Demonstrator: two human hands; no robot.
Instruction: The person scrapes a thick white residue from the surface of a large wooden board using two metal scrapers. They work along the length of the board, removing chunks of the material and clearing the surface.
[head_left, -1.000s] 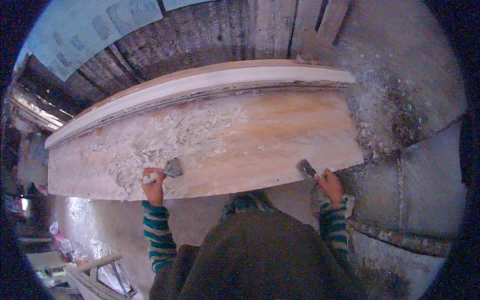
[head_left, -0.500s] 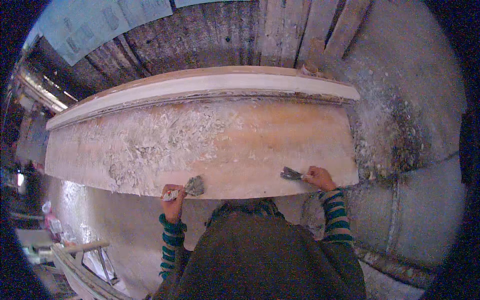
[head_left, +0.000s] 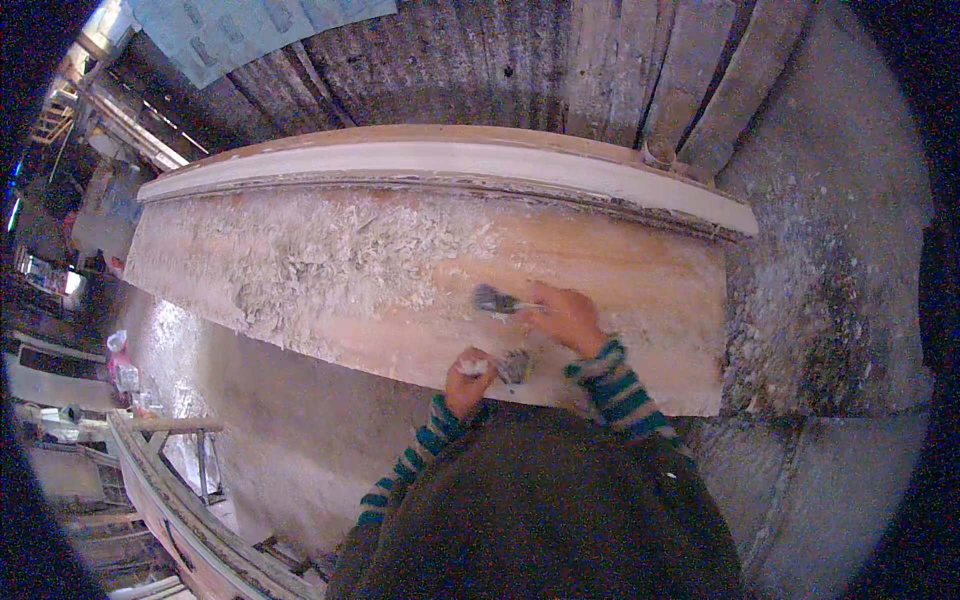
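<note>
My left hand (head_left: 468,380) is closed round the pale handle of a scraper (head_left: 514,366), whose grey, smeared blade points right, over the near edge of a wide wooden board (head_left: 650,290). Farther in and to the right, my right hand (head_left: 568,318) grips a second scraper (head_left: 492,299). Its dark, wide blade points left, low over or on the board; contact is hard to tell. Pale, crusty scraps of putty-like material (head_left: 330,250) cover the board's left and middle parts.
A long white-faced moulding (head_left: 430,158) runs along the board's far side. A small round container (head_left: 660,152) stands behind its right end. Debris (head_left: 790,290) litters the floor at right. A wooden frame (head_left: 165,490) stands at lower left.
My right hand has moved left and farther in over the board with its scraper. The left hand and scraper have shifted right along the near edge. The view has turned somewhat.
</note>
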